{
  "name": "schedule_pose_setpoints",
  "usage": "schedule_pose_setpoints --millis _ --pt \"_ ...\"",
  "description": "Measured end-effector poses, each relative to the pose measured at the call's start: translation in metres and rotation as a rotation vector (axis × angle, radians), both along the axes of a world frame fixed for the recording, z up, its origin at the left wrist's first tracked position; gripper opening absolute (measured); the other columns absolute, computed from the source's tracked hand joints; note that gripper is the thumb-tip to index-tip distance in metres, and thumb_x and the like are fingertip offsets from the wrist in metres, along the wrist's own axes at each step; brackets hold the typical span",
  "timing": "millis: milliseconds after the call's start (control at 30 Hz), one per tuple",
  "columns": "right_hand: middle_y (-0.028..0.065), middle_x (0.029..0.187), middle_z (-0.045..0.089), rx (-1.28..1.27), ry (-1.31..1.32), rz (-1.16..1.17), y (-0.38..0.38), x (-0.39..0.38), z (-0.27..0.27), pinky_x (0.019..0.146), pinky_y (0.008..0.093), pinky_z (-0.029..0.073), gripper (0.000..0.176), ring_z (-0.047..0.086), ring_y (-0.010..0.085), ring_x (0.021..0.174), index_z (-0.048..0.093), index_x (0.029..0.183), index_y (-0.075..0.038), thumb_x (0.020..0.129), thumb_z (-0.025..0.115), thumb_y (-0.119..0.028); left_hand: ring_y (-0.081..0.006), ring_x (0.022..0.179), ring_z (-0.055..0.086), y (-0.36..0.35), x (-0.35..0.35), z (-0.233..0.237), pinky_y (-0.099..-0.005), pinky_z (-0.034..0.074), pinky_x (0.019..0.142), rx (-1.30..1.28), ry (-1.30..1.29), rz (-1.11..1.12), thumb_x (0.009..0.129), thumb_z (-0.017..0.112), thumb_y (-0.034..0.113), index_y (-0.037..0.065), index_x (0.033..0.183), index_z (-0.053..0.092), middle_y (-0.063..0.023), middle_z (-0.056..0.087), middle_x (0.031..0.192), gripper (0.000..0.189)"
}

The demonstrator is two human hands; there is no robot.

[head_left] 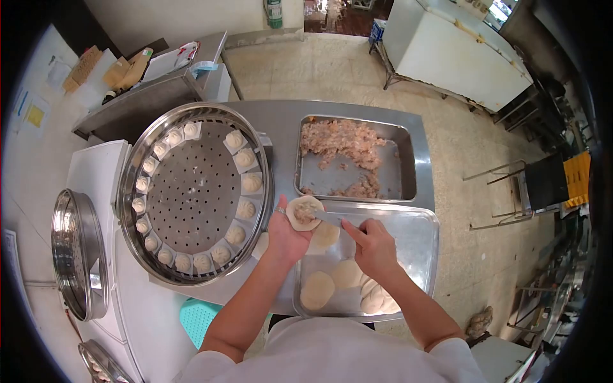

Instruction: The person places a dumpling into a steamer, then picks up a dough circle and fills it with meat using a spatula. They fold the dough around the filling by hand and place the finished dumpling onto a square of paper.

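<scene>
My left hand (288, 237) cups a round dough wrapper (297, 223) with a lump of meat filling (306, 212) in its middle. My right hand (375, 247) grips a flat metal spatula (329, 219), its index finger stretched along the top and the blade's tip at the filling. Under my right hand lies a metal tray (418, 236) with flat dough wrappers (317, 290) and a pile of dough pieces (377, 299) partly hidden by my forearm. Beyond it, a deep metal pan (405, 163) holds pink minced meat (341, 137).
Left of my hands stands a large round steamer (191, 191) with pleated buns on paper squares (252, 183) around its rim. Another steamer tier (96, 255) leans farther left. A teal perforated basket (199, 319) sits below the table edge. A chair (543, 182) stands to the right.
</scene>
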State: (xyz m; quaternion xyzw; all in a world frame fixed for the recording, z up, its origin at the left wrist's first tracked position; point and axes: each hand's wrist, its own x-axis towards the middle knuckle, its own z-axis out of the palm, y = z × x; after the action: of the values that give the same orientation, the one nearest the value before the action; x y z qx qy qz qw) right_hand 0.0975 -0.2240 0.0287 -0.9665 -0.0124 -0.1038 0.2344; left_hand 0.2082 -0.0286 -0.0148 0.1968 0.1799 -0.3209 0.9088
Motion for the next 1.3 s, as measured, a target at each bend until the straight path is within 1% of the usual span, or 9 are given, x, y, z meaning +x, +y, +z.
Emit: schedule_pose_setpoints --millis 367,467,567,767,867,967,1067,1133,1300 --pt "0.0077 0.086 0.059 -0.036 0.000 -0.059 0.002 -0.048 0.027 0.065 0.0392 0.052 0.047 0.061 0.0270 0.079 0.075 0.124 -0.022 0.085 0.067 0.002 -0.0385 0.125 0.057 -0.006 -0.018 0.016 -0.0492 0.045 0.109 -0.018 0.062 -0.002 0.108 0.032 0.057 -0.006 0.131 0.055 -0.0241 0.062 0.130 0.071" --pt "0.0069 0.087 0.058 0.015 -0.029 -0.094 0.006 -0.059 0.032 0.064 0.0401 0.053 0.048 0.062 0.0277 0.080 0.074 0.125 -0.023 0.084 0.067 0.000 -0.0378 0.121 0.060 -0.003 -0.025 0.015 -0.0504 0.044 0.112 -0.022 -0.012 -0.049 0.109 0.033 0.057 0.002 0.128 0.056 -0.0191 0.065 0.125 0.062" --pt "0.0067 0.086 0.057 0.038 -0.008 -0.103 0.015 -0.060 0.027 0.063 0.0401 0.053 0.047 0.062 0.0270 0.078 0.074 0.126 -0.023 0.086 0.066 -0.001 -0.0393 0.123 0.059 -0.011 -0.033 0.014 -0.0508 0.044 0.111 -0.112 0.028 -0.086 0.107 0.034 0.060 -0.003 0.130 0.055 -0.0233 0.063 0.127 0.070" --pt "0.0066 0.085 0.058 -0.067 0.066 -0.148 0.013 -0.075 0.054 0.065 0.0402 0.054 0.041 0.063 0.0255 0.078 0.076 0.123 -0.023 0.088 0.066 -0.004 -0.0405 0.121 0.061 -0.015 -0.044 0.023 -0.0541 0.045 0.110 -0.002 0.011 -0.131 0.108 0.032 0.058 0.004 0.125 0.057 -0.0197 0.064 0.126 0.062" --pt "0.0071 0.086 0.059 -0.063 0.105 -0.176 0.013 -0.083 0.055 0.067 0.0414 0.055 0.040 0.064 0.0263 0.079 0.076 0.122 -0.023 0.087 0.067 -0.004 -0.0366 0.119 0.063 -0.014 -0.046 0.021 -0.0497 0.048 0.108 -0.052 -0.034 -0.175 0.109 0.042 0.049 0.006 0.126 0.059 -0.0164 0.065 0.125 0.049" --pt "0.0123 0.090 0.061 0.024 0.092 -0.241 0.001 -0.090 0.057 0.070 0.0450 0.055 0.041 0.065 0.0320 0.082 0.075 0.123 -0.018 0.086 0.066 -0.002 -0.0345 0.119 0.064 -0.007 -0.045 -0.005 -0.0470 0.052 0.107 0.036 -0.202 -0.168 0.106 0.055 0.025 0.005 0.130 0.056 -0.0160 0.063 0.127 0.031" --pt "0.0203 0.092 0.062 0.063 0.040 -0.321 -0.026 -0.087 0.051 0.074 0.0486 0.053 0.040 0.064 0.0394 0.084 0.073 0.120 -0.008 0.084 0.061 0.004 -0.0318 0.118 0.066 0.005 -0.048 0.001 -0.0438 0.055 0.106 0.187 -0.279 -0.211 0.100 0.060 0.003 0.003 0.135 0.053 -0.0162 0.063 0.128 0.036" --pt "0.0277 0.091 0.063 0.029 0.052 -0.362 -0.041 -0.071 0.052 0.078 0.0522 0.051 0.032 0.064 0.0447 0.089 0.071 0.108 0.002 0.081 0.056 0.007 -0.0315 0.117 0.066 0.010 -0.051 0.004 -0.0440 0.055 0.106 0.229 -0.239 -0.224 0.099 0.059 -0.001 0.002 0.137 0.051 -0.0165 0.062 0.129 0.039" --pt "0.0278 0.098 0.068 -0.195 0.328 -0.335 -0.081 0.002 0.019 0.082 0.0499 0.057 0.022 0.068 0.0446 0.096 0.071 0.101 0.003 0.081 0.062 0.000 -0.0305 0.120 0.065 0.026 -0.064 -0.006 -0.0438 0.055 0.106 0.322 -0.161 -0.310 0.100 0.061 0.002 0.000 0.137 0.051 -0.0156 0.062 0.130 0.039"
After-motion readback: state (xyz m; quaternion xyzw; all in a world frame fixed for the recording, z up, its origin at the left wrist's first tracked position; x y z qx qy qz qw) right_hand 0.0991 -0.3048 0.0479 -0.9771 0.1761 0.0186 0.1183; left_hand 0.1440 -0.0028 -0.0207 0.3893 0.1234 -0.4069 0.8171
